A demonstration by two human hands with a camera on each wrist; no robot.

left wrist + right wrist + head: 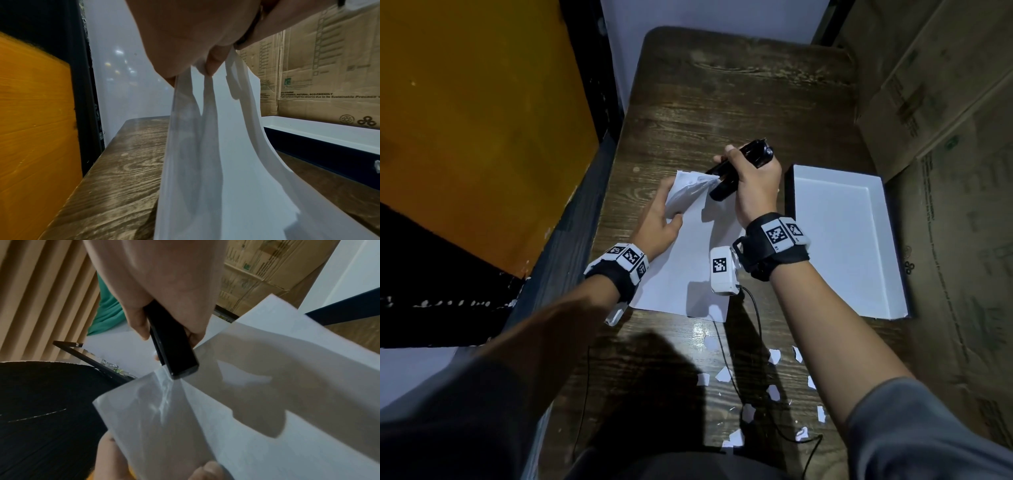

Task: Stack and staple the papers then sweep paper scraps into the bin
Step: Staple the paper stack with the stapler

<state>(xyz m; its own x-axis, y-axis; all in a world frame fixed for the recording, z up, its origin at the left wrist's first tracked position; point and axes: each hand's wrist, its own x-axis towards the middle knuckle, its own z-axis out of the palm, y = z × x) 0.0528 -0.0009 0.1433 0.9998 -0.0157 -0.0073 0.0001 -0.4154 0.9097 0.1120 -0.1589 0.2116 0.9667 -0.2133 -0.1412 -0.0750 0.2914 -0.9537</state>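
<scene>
**Stapler clamped on the lifted corner of a paper stack**

A dark wood-grain table (739, 102) fills the middle of the head view, seen from above. Flattened brown cardboard boxes (945, 154) line its right side, and an orange panel (482, 120) with a black frame stands to the left.

On the right half of the table sits a shallow bin (873, 192), white inside with dark outer walls; nothing shows inside it.

Just left of the bin lie the white papers (688, 260), stacked. Their near end rests flat on the table, while the far left corner is lifted and curled upward.

The left hand (657, 219) holds that raised corner: the fingers are curled round the sheets and pinch them, as the left wrist view shows from below. The sheets fan apart slightly under the fingers there.

The right hand (753, 181) is wrapped tightly round a black stapler (726, 178), thumb on one side, fingers on the other. The stapler slants down to the left, and its front end closes over the edge of the lifted corner, where the paper is creased.

At the near edge of the table, well apart from the stack, small torn white paper scraps (774, 390) lie scattered. A thin black cable (756, 318) runs among them from the right wrist camera.
</scene>
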